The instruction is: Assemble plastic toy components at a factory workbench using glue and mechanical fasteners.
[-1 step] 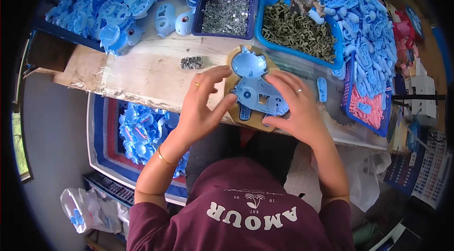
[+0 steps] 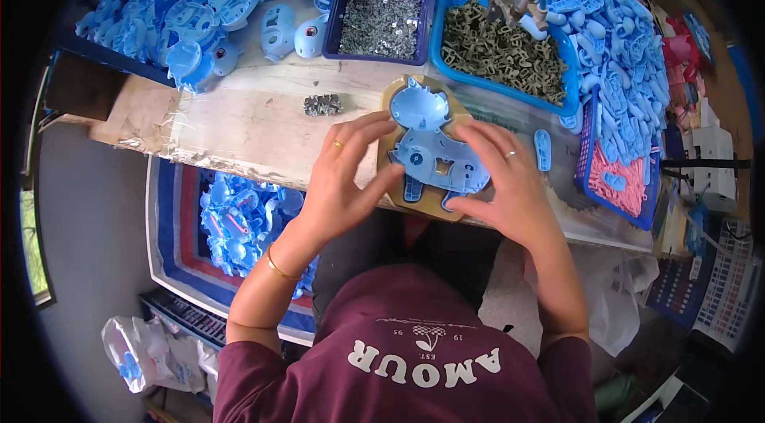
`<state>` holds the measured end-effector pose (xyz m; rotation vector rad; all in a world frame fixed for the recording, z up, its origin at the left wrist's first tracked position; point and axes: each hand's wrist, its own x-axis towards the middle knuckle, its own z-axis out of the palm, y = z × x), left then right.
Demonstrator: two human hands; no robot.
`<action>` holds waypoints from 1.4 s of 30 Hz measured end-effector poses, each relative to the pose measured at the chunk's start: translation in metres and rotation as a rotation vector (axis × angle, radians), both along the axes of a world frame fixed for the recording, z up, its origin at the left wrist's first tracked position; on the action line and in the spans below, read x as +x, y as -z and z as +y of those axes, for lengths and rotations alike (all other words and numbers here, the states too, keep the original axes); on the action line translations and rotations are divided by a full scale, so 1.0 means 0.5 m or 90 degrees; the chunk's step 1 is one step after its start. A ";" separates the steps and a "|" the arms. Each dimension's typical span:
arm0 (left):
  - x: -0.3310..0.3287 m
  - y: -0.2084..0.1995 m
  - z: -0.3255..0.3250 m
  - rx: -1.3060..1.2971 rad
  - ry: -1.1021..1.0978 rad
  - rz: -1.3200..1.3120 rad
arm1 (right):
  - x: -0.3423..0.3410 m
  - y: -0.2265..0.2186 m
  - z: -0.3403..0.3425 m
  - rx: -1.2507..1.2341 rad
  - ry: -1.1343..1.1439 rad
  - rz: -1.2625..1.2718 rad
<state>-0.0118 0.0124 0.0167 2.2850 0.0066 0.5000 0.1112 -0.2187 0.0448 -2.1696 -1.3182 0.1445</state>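
- Blue shell (image 2: 434,153) sits in tan jig (image 2: 433,198) on worktop (image 2: 239,128), between the hands.
- Grip: left hand (image 2: 339,168) and right hand (image 2: 510,188) both have thumb and fingers apart, at shell's edges; can't tell if pressing.
- Uneven push could tip shell out.
- Jig's near worktop's front edge — a tug could drop it.
- Metal bits (image 2: 323,105) near left fingers — a stray knuckle could scatter them.

looks like an assembly wkshop: wooden bench (image 2: 231,124), bin (image 2: 428,16) of sm. metal pcs (image 2: 381,28), blue plastic pts (image 2: 187,20) (piled high).
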 end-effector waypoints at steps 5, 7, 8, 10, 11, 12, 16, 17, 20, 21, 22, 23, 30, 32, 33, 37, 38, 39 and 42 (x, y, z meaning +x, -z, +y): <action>0.014 0.010 -0.030 0.084 0.087 -0.003 | -0.007 0.018 -0.036 -0.023 0.065 -0.023; 0.029 0.014 -0.048 0.110 0.099 -0.009 | -0.012 0.013 -0.031 -0.016 0.072 -0.037; 0.035 0.016 -0.055 0.141 0.104 -0.014 | -0.015 0.012 -0.027 -0.004 0.071 -0.050; 0.042 0.016 -0.062 0.154 0.119 0.011 | -0.016 0.017 -0.031 0.006 0.081 -0.047; 0.045 0.016 -0.066 0.171 0.127 0.015 | -0.016 0.020 -0.032 0.018 0.085 -0.046; 0.048 0.016 -0.069 0.189 0.134 0.019 | -0.016 0.023 -0.032 0.017 0.088 -0.046; 0.058 0.017 -0.082 0.207 0.139 0.015 | -0.012 0.026 -0.034 0.005 0.079 -0.094; 0.060 0.018 -0.083 0.209 0.139 0.024 | -0.012 0.025 -0.033 -0.010 0.077 -0.114; 0.062 0.022 -0.086 0.209 0.145 0.035 | -0.028 0.025 -0.032 -0.032 0.083 -0.104; 0.062 0.022 -0.087 0.207 0.150 0.037 | -0.027 0.025 -0.031 -0.033 0.085 -0.104; 0.063 0.023 -0.088 0.207 0.152 0.036 | -0.023 0.025 -0.030 -0.042 0.083 -0.100; 0.065 0.024 -0.089 0.220 0.145 0.038 | -0.017 0.025 -0.029 -0.051 0.082 -0.098; 0.071 0.012 -0.086 0.225 0.147 0.068 | 0.128 0.005 -0.012 0.076 0.175 0.092; 0.068 0.014 -0.085 0.228 0.146 0.063 | 0.218 0.033 0.027 0.112 0.212 0.038; 0.069 0.014 -0.087 0.223 0.145 0.058 | 0.256 0.053 0.042 0.126 0.213 0.001; 0.067 0.020 -0.092 0.221 0.139 0.074 | 0.315 0.083 0.143 0.122 0.222 -0.076; 0.067 0.021 -0.093 0.225 0.138 0.071 | 0.325 0.091 0.162 0.075 0.232 -0.111; 0.067 0.022 -0.094 0.213 0.139 0.074 | 0.333 0.096 0.170 0.026 0.242 -0.147; 0.065 0.019 -0.092 0.212 0.139 0.076 | 0.337 0.087 0.162 0.056 0.283 -0.098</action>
